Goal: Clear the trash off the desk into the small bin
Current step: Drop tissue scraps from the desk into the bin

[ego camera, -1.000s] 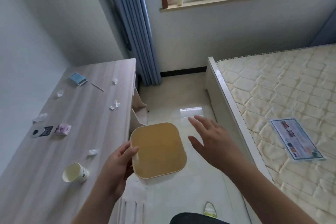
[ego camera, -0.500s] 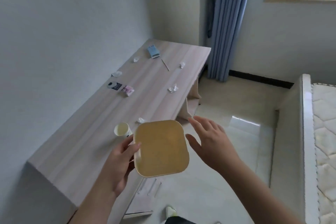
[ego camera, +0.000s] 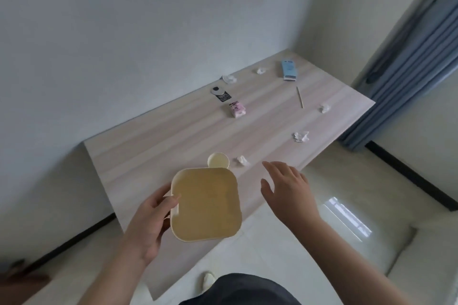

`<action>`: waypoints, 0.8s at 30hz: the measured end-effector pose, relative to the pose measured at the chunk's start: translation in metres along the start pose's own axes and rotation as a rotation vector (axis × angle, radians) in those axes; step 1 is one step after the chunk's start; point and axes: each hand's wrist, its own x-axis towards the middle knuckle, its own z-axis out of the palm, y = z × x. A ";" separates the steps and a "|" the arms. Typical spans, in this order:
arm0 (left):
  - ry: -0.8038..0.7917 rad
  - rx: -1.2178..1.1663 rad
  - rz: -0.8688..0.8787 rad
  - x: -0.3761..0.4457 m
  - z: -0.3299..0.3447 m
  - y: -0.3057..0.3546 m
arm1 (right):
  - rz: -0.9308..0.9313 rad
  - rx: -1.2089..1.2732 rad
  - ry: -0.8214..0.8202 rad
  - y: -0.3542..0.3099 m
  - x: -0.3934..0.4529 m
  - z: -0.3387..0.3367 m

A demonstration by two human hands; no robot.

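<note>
No legible text anywhere

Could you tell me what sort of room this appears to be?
Probably a room in a home, perhaps a bedroom or study: a long wooden desk against a plain wall, blue curtains hanging to a tiled floor, and everyday litter such as crumpled tissues.

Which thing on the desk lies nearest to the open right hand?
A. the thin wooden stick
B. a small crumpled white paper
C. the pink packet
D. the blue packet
B: the small crumpled white paper lies just beyond the right hand, while the other three things lie far up the desk.
</note>
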 end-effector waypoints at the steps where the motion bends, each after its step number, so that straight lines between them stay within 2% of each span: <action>1: 0.016 -0.002 -0.008 0.002 -0.005 -0.001 | -0.002 -0.001 -0.010 -0.001 0.007 0.002; 8: 0.139 -0.085 -0.047 0.015 -0.026 -0.002 | -0.080 0.006 -0.077 -0.007 0.064 0.029; 12: 0.263 -0.156 -0.069 0.024 -0.024 -0.011 | -0.134 0.033 -0.160 0.001 0.098 0.052; 18: 0.442 -0.169 -0.034 0.038 -0.007 -0.006 | -0.207 0.083 -0.381 0.033 0.159 0.094; 21: 0.508 -0.163 -0.016 0.050 0.009 0.002 | -0.329 -0.005 -0.528 0.046 0.179 0.121; 24: 0.535 -0.154 0.001 0.062 0.027 0.005 | -0.364 -0.075 -0.609 0.059 0.191 0.146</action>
